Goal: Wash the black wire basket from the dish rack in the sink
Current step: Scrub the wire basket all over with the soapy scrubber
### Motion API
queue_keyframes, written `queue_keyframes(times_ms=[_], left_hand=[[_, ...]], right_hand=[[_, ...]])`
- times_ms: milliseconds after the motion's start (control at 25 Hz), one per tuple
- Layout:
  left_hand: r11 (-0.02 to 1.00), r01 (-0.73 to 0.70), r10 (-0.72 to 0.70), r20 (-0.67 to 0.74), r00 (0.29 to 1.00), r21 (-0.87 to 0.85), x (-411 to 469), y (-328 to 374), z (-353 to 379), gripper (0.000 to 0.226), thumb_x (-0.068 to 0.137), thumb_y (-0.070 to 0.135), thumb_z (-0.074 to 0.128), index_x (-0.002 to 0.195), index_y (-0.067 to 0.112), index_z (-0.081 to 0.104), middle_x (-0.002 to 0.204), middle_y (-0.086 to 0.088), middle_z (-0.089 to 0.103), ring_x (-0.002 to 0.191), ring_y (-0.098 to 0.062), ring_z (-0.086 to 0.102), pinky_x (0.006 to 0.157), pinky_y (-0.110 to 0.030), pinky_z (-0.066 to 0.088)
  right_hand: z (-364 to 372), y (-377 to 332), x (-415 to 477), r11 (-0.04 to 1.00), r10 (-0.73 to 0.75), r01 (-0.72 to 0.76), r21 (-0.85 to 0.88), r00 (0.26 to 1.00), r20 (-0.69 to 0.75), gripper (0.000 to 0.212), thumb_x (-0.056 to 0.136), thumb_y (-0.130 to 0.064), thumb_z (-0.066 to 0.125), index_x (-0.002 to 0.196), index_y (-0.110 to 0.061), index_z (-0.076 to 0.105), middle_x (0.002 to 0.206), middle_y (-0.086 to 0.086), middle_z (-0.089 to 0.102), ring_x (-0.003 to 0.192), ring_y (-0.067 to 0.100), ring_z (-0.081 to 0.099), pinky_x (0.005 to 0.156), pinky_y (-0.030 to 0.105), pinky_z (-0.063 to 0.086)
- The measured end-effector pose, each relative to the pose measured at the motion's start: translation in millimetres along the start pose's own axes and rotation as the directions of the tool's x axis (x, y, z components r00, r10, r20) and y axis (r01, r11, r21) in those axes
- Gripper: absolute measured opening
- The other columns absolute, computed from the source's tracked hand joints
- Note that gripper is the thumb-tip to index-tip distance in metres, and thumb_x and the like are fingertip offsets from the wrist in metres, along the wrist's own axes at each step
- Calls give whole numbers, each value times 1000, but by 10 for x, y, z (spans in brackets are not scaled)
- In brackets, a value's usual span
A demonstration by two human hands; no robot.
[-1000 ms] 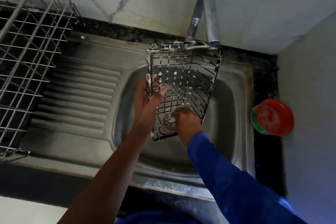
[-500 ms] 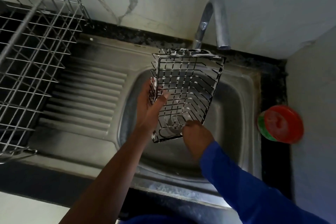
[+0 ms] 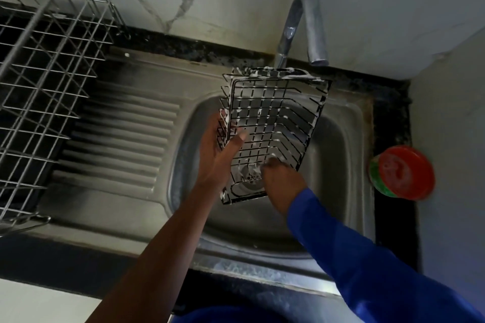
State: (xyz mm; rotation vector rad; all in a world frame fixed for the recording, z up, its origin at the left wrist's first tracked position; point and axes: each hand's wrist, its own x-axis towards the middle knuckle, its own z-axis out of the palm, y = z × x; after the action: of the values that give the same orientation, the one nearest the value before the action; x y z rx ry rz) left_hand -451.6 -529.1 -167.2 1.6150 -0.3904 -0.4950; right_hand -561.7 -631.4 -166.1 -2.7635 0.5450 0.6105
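The black wire basket (image 3: pixel 275 118), streaked with white foam, is held tilted over the steel sink (image 3: pixel 338 165), just below the tap spout (image 3: pixel 319 57). My left hand (image 3: pixel 215 155) grips its left edge, with the thumb across the inner wires. At the basket's lower right wires my right hand (image 3: pixel 280 181), in a blue sleeve, is curled round a pale foamy scrub pad (image 3: pixel 273 160) that is mostly hidden by the fingers. The drain (image 3: pixel 249 181) shows through the basket's mesh.
A silver wire dish rack (image 3: pixel 47 73) stands at the left, beside the ribbed drainboard (image 3: pixel 118 139). A round red and green container (image 3: pixel 401 173) sits on the dark counter right of the sink. The wall rises close behind the tap.
My right hand slid down toward the basket's bottom corner, then back up along its lower wires. The left hand keeps its grip and the basket stays about where it was.
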Motion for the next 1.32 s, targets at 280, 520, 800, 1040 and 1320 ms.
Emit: queue_keyframes(times_ms=[280,520,800,1040,1320], left_hand=[[1000,-15,15,-3,1000,-10,37,-3,-70,75,82,52,69,140,8,50,128,-19,61,121,-37,58,103,-59,48],[998,-38,39,26,999,-40,0,119,34,55,84,43,67,125,8,57,110,-11,66,105,-20,66,90,-36,55],[993,8,-11,-26,1000,-117,-20,21,-7,60,83,44,67,129,6,58,114,-4,69,110,-23,66,95,-41,55],[975,96,-98,2,995,-198,-117,4,89,85,77,68,72,129,3,57,123,-24,63,115,-36,63,96,-48,53],[966,98,-106,-20,994,-241,-3,-77,-8,74,85,59,65,139,9,52,132,-25,58,122,-42,58,101,-55,48]], right_hand=[[48,-135,-218,1000,-16,15,17,999,39,39,95,0,44,134,-4,46,134,18,48,122,31,46,93,36,48],[104,-497,-230,979,-76,71,190,997,21,29,96,-3,44,121,-1,58,129,17,52,120,32,48,100,39,43],[261,-140,-296,972,-85,119,201,982,-169,34,88,2,55,119,-9,63,123,10,60,118,23,52,103,29,41],[145,-354,112,892,137,6,453,950,-282,32,88,5,57,115,-11,66,114,7,63,98,20,63,86,28,53],[175,-392,-145,942,-158,191,277,978,-137,47,81,13,56,118,-12,68,120,12,60,119,29,49,107,39,38]])
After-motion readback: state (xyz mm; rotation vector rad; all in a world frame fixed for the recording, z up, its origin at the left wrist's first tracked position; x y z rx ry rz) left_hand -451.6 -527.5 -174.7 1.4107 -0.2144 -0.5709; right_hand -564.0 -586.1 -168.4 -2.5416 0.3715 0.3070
